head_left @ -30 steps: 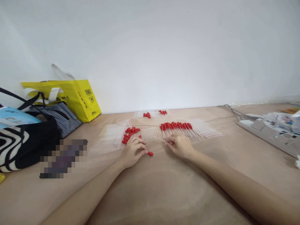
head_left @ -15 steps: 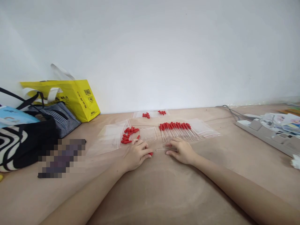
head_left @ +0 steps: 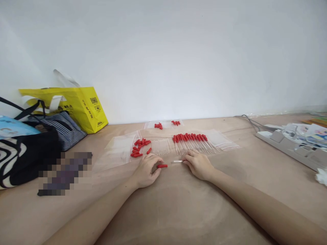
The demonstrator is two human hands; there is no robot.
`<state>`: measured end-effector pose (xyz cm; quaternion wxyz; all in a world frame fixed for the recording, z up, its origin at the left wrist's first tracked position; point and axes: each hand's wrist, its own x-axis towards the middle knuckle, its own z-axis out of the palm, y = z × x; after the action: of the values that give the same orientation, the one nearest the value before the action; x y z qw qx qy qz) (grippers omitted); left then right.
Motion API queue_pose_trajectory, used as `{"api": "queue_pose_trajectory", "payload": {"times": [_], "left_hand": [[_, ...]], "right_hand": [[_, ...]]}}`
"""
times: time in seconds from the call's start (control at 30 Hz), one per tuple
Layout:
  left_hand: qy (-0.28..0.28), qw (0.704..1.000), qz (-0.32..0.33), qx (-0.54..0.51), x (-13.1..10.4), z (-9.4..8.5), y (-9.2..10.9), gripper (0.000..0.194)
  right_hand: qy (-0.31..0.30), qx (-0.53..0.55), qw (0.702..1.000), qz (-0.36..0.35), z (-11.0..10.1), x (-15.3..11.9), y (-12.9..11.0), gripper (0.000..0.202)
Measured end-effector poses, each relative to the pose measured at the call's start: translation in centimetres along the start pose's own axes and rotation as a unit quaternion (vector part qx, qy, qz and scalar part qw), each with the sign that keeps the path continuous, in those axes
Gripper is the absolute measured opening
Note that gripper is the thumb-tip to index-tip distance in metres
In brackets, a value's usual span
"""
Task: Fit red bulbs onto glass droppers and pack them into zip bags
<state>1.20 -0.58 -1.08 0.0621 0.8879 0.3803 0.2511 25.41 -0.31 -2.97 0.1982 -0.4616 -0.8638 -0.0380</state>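
My left hand point(head_left: 148, 170) is curled on the table, with a red rubber bulb point(head_left: 162, 166) between its thumb and forefinger tips. Facing it, my right hand point(head_left: 198, 164) pinches a thin clear tube point(head_left: 178, 161) that points left, its tip a short way from the bulb. Loose red bulbs point(head_left: 138, 148) lie beyond my left hand, one apart from the pile. Bare clear tubes point(head_left: 160, 146) lie side by side behind the gap between my hands. Past my right hand is a row of tubes fitted with red bulbs, like droppers point(head_left: 190, 137).
Clear zip bags point(head_left: 120, 146) lie under and beside the parts. More red bulbs point(head_left: 158, 126) rest near the wall. At left stand a yellow bag point(head_left: 87, 109) and a black-and-white bag point(head_left: 30, 156), beside a blurred dark item point(head_left: 65, 173). A power strip point(head_left: 286, 149) with cables lies right.
The red bulb at my left hand shows more fully, the fingers having spread around it. My right fingers have closed in on the tube, and less of its length shows.
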Motion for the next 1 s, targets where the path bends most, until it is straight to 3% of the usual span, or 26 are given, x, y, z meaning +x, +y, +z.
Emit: {"api": "queue_pose_trajectory", "payload": {"times": [0.13,0.43,0.63,1.0], "left_hand": [[0.003,0.999,0.002,0.037,0.1,0.3,-0.1,0.025],[0.033,0.994,0.026,0.097,1.2,1.8,-1.1,0.02],[0.087,0.988,0.043,0.123,0.9,1.8,-1.0,0.023],[0.065,0.989,0.041,0.125,0.9,1.7,-0.2,0.022]], "right_hand": [[0.03,-0.003,0.999,-0.016,-0.1,-0.1,-0.2,0.017],[0.051,0.016,0.998,-0.018,0.3,-0.1,-0.8,0.016],[0.079,0.028,0.996,-0.023,0.2,0.0,-1.5,0.014],[0.118,0.056,0.991,-0.037,0.5,0.2,-2.1,0.016]]}}
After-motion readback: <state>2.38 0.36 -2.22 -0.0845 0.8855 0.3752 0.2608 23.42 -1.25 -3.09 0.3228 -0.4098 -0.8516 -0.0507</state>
